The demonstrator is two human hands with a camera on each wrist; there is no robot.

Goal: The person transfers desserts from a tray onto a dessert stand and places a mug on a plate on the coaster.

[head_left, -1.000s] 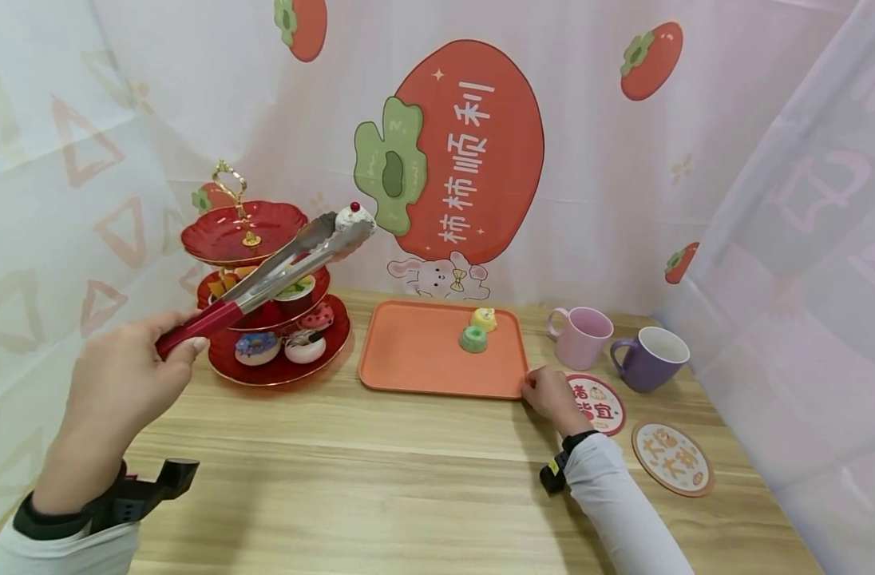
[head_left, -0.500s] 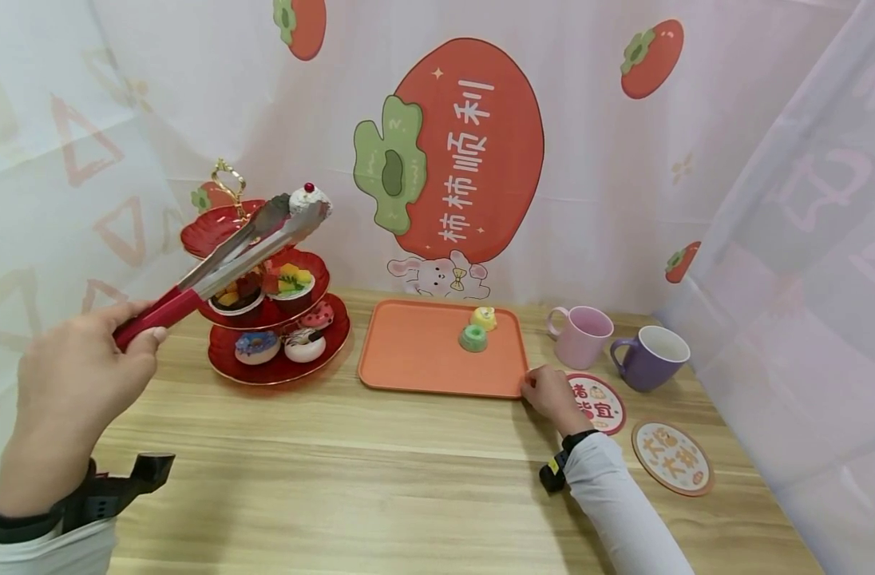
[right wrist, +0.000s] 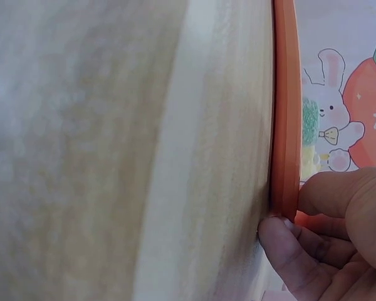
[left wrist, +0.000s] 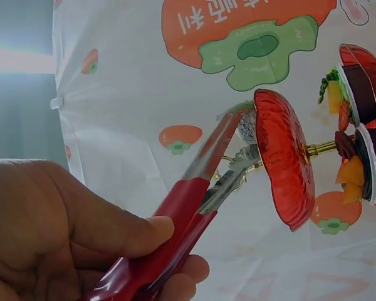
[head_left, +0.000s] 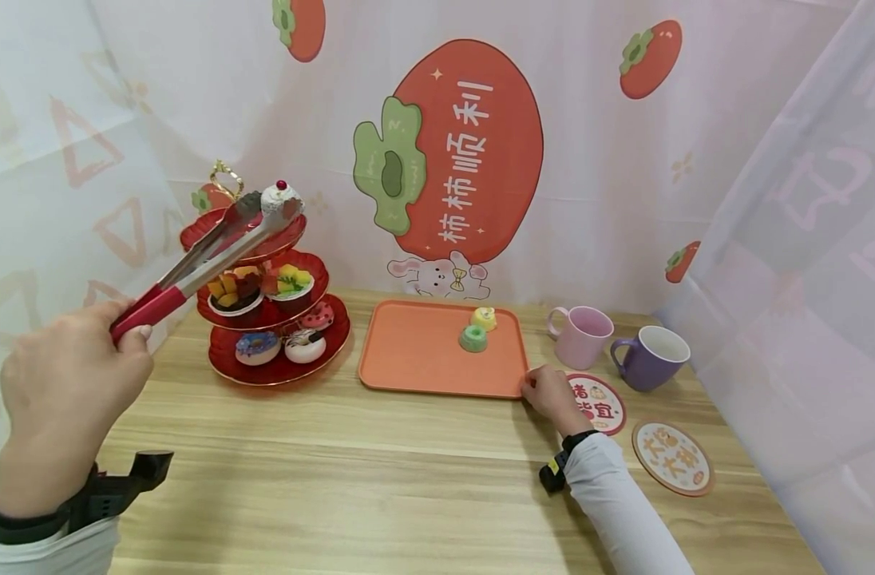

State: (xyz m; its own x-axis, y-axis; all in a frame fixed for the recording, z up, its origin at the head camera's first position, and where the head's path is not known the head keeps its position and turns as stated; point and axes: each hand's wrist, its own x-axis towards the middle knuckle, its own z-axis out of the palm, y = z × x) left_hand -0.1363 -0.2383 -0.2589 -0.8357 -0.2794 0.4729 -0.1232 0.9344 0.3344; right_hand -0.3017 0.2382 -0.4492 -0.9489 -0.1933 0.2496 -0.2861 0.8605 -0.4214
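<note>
My left hand (head_left: 74,387) grips the red handles of metal tongs (head_left: 215,263). Between the tongs' tips is a white, cream-like cake (head_left: 274,200) with a red cherry on top. In the head view it appears over the top plate of a three-tiered red stand (head_left: 294,239); in the left wrist view the top plate (left wrist: 282,163) partly hides it. My right hand (head_left: 552,395) pinches the near right corner of an orange tray (head_left: 416,351), thumb and fingers on its rim in the right wrist view. On that tray sit a green ring-shaped piece (head_left: 473,339) and a yellow one (head_left: 484,319).
The stand's middle tier holds fruit cups (head_left: 291,283); doughnuts (head_left: 258,347) lie on its bottom tier. Right of the tray are a pink mug (head_left: 583,339), a purple mug (head_left: 651,359) and two round coasters (head_left: 672,459). Printed cloth (head_left: 588,200) hangs behind the table.
My left hand has moved left, carrying the tongs and cake from beyond the stand's right side to over its top plate. My right hand stays at the tray corner.
</note>
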